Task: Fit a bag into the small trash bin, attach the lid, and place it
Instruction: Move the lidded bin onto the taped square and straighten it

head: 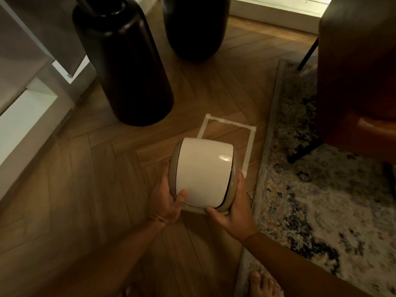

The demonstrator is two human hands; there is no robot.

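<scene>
The small trash bin (pixel 203 174) is seen from above, with its white swing lid set in a beige rim. My left hand (pixel 169 200) grips its left side, thumb resting on the white lid. My right hand (pixel 233 204) holds the right side and near edge. The bin hovers over the near part of a white tape rectangle (pixel 249 144) marked on the wooden floor. The bin's body and any bag inside are hidden under the lid.
Two tall dark vases (pixel 122 67) (pixel 192 26) stand on the floor beyond the tape. A patterned rug (pixel 310 189) lies to the right, with a brown chair (pixel 360 71) on it. White furniture (pixel 27 116) lines the left. My bare toes (pixel 261 284) show at the bottom.
</scene>
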